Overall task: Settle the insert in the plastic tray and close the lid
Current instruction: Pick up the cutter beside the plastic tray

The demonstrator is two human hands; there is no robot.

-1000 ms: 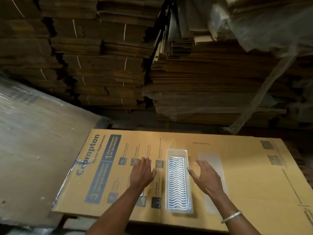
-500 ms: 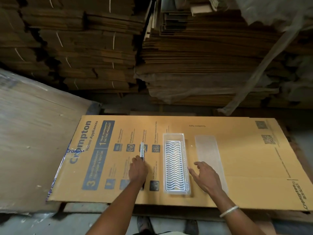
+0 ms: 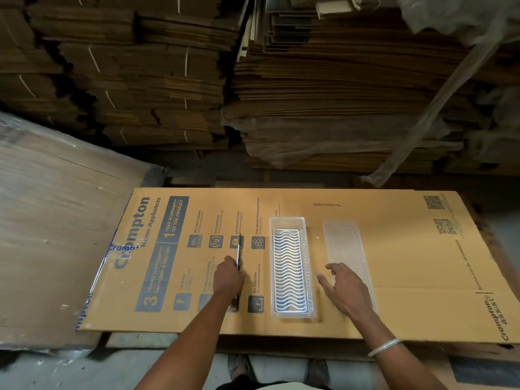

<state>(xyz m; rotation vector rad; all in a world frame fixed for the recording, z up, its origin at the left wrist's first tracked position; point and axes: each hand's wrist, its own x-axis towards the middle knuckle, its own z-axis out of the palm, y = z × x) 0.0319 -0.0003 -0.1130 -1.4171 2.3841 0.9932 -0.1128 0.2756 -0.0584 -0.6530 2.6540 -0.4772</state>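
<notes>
A clear plastic tray (image 3: 287, 222) lies lengthwise on the printed cardboard sheet, with a white wavy-slotted insert (image 3: 289, 270) lying flat inside it. Its translucent lid (image 3: 341, 242) lies flat on the cardboard just right of the tray, apart from it. My left hand (image 3: 228, 277) is left of the tray, fingers curled over a thin metal tool (image 3: 238, 253) that sticks out beyond the knuckles. My right hand (image 3: 345, 291) hovers with spread fingers over the lid's near end, right of the tray, holding nothing.
The flattened Crompton carton (image 3: 408, 277) serves as the work surface. Tall stacks of flattened cardboard (image 3: 323, 88) rise behind it. A wrapped board (image 3: 56, 220) leans at the left. My feet show on the floor below the near edge.
My left hand has moved left, away from the tray, and closed over the thin tool. My right hand has shifted right from the tray's side to above the lid.
</notes>
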